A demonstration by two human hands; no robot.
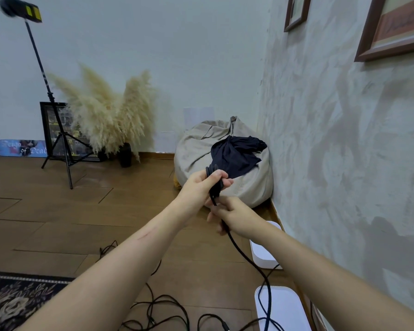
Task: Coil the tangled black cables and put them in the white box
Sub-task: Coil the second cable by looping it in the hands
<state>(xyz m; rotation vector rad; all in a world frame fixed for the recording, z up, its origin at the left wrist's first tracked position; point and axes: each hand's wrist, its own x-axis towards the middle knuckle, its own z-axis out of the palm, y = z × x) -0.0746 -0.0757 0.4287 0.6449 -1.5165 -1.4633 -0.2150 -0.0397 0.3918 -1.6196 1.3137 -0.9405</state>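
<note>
Black braided cable (214,188), partly coiled, is gripped in the left hand (201,185) above the white rectangular plastic box (263,255); the right hand (237,216) clasps its trailing strand, which crosses a second white tray (285,306) beside that box.

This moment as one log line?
coiling | left hand: grips black cable loops | right hand: holds its tail | white box: on floor
</note>
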